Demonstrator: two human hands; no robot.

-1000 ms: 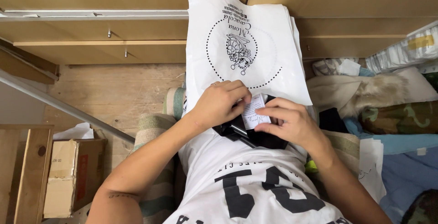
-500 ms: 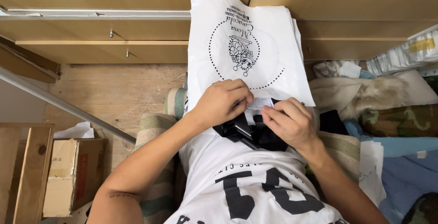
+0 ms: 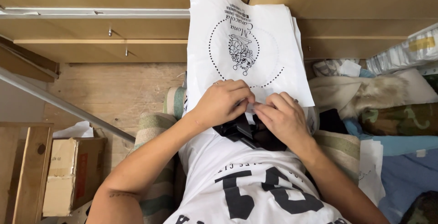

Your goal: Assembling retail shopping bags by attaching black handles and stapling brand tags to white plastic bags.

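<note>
Where the view starts, at the person's white shirt (image 3: 246, 192) with its black print, both forearms reach forward and the two hands meet over the lap. Left hand (image 3: 223, 103) and right hand (image 3: 283, 117) are curled narrow, fingertips pinched together on a small pale piece between them that is too hidden to make out. Just under the hands lies a black cloth (image 3: 242, 133), bunched and touching both. Beyond it a stack of white bags (image 3: 246, 37) with a dotted ring and a drawn figure lies flat, its near edge under the fingers. Left of the lap a cardboard box (image 3: 68, 174) stands on the wooden floor (image 3: 114, 92). Farthest off run wooden cabinet fronts (image 3: 114, 28).
</note>
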